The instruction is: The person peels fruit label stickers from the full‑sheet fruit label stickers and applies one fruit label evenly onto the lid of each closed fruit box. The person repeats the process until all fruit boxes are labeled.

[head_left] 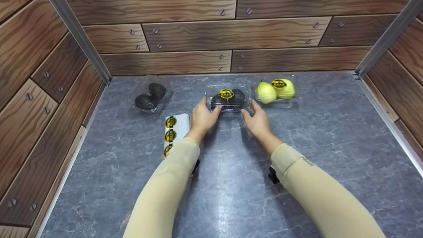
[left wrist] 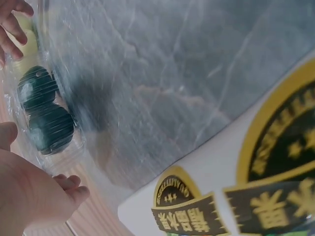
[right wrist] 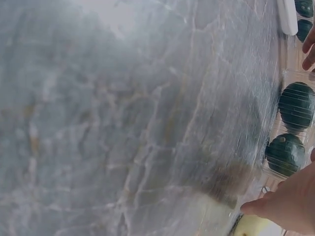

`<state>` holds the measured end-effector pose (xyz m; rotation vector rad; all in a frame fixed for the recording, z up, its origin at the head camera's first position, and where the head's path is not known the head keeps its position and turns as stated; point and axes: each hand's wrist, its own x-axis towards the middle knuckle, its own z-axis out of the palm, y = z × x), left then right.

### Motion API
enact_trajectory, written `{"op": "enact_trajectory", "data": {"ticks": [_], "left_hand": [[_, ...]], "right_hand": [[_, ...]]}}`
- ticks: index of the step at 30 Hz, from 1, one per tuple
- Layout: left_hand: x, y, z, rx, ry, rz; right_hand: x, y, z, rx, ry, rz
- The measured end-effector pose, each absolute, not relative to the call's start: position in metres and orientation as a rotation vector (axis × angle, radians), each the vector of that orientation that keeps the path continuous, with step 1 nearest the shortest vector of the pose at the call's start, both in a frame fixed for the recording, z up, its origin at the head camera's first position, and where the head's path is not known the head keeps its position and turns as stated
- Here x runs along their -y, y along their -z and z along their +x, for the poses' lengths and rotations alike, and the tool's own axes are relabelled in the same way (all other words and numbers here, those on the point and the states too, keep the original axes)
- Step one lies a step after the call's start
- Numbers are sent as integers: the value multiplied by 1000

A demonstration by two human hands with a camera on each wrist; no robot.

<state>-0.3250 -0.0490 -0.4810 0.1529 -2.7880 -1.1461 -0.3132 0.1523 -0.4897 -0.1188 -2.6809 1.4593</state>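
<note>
A clear plastic fruit box (head_left: 228,97) with two dark avocados (left wrist: 50,129) rests on the grey tabletop. On its lid is a black-and-yellow label (head_left: 226,94). My left hand (head_left: 203,115) is at the box's left end, its thumb overlapping the front edge in the head view and its fingers along the side. At the right end, my right hand (head_left: 257,120) has its thumb by the front corner and its fingers loosely extended beside the wall. Below the left hand lies a white sheet of round labels (head_left: 180,127), partly under the left forearm in the head view.
To the right stands a labelled clear box with two yellow-green pears (head_left: 266,92). Farther left, another clear box holds two dark avocados (head_left: 145,101), with no label visible on it. Wood-patterned panels (head_left: 185,36) wall the table at the back and both sides.
</note>
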Motion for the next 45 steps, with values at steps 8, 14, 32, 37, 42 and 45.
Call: {"op": "enact_trajectory", "data": {"ticks": [8,14,32,37,42,45], "left_hand": [[51,484,-336,2796,1118,131],[49,483,-343,2828,1124,162],[50,479,-362,2821,1157,148],[50,479,-366,2812,1167,136],[50,480,-368,2796,1187,126],[50,480,-369,2802,1189,132]], "right_hand": [[-153,490,-321,2682,-1549,-73],[-155,489,-329,2680,-1612,-46],[-148,483,-343,2694,-1656,-91],[-148,482,-345,2699,-1665,-94],[-147,483,-348,2703,-1645,-74],[-147,484,-350,2698,-1643,-63]]}}
